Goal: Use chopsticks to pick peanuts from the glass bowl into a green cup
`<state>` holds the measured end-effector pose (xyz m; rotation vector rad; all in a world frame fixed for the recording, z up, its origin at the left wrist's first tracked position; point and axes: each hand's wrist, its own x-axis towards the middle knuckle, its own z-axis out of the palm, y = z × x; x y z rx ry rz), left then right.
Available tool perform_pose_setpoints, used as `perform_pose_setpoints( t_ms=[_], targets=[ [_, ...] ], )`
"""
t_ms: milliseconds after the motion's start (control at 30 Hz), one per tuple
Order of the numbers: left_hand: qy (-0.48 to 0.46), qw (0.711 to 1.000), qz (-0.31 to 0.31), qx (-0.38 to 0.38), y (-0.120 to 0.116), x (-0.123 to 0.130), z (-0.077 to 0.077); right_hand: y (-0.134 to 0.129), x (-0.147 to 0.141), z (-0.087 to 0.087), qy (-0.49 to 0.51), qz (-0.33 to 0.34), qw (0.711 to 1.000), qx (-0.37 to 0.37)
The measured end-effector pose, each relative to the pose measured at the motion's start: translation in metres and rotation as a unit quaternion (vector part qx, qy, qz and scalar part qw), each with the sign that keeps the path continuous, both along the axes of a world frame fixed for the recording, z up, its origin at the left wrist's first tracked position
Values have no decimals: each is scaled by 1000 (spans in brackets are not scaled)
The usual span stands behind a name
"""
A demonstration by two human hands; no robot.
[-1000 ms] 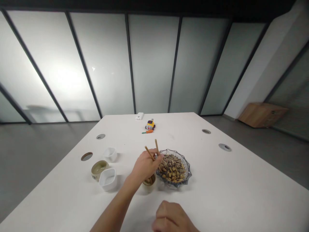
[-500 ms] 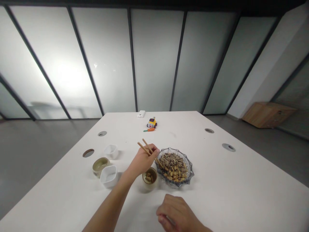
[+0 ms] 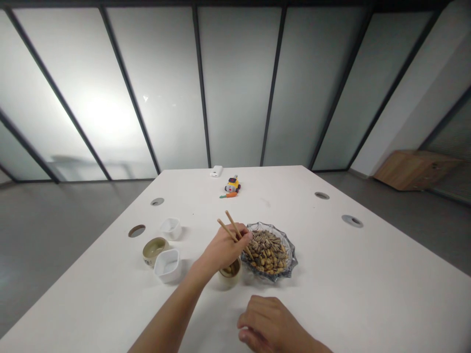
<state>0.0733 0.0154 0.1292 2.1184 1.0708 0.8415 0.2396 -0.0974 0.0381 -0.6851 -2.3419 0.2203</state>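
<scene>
My left hand (image 3: 226,247) is closed around a pair of wooden chopsticks (image 3: 228,226). Their lower tips reach into the left side of a scalloped glass bowl (image 3: 290,255). Striped sunflower seeds (image 3: 268,240) fill the back of this bowl, and yellow-brown nuts or beans (image 3: 270,264) lie in front. Below my left hand stands a small cup (image 3: 230,280), partly covered by it, with some brown pieces inside. My right hand (image 3: 270,323) rests on the table in front of the bowl, fingers curled in and holding nothing visible.
On the left are a greenish ceramic bowl (image 3: 152,251) and two white plastic containers, one nearer (image 3: 168,267) and one farther (image 3: 171,229). Farther back lie a toy carrot (image 3: 230,195), a yellow toy car (image 3: 233,184) and a white device (image 3: 217,171). The white table (image 3: 331,294) has several round openings.
My left hand has shifted right with the chopsticks, toward the glass bowl, and now covers more of the small cup. My right hand stays at the same spot on the table.
</scene>
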Motion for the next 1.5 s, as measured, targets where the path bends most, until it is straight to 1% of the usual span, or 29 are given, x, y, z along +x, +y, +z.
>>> perform_pose_setpoints(
  t_ms=[100,233,367,500,633,900,967,1033,1100,1200,1267,1333,1400,1500],
  targets=[
    [-26,999,33,27,1,-1,-1,0,2,-5,-23,-1,1000,-16],
    [-62,996,68,11,1,3,-6,1,5,-11,-77,-4,996,-51],
    [-59,994,86,14,-1,11,-15,2,6,-12,-88,-6,994,-69],
    [-31,996,82,33,-4,17,-22,1,6,-9,-83,-10,994,-74],
    [-13,996,77,42,-5,18,-25,-1,6,-7,-78,-16,993,-92],
    [-12,997,75,2,-4,15,-23,-2,8,-2,-96,-17,985,-142],
    [-21,997,69,1,-3,13,-20,-2,8,-2,-98,-15,984,-149],
    [-40,997,65,-7,-3,9,-13,-1,8,-2,-102,-15,982,-160],
    [-65,995,68,-23,-4,1,-3,-2,8,-2,-109,-17,979,-173],
    [-83,993,74,-45,-7,-17,18,-2,9,0,-114,-21,976,-186],
    [-65,994,78,-50,-9,-30,31,-2,9,2,-111,-17,976,-187],
    [-32,995,80,-59,-12,-42,40,-2,9,3,-105,-13,977,-187],
    [1,994,74,-76,-14,-50,43,-2,8,4,-102,-14,977,-186],
    [34,993,60,-94,-14,-55,42,-2,8,3,-96,-14,979,-180]
  ],
)
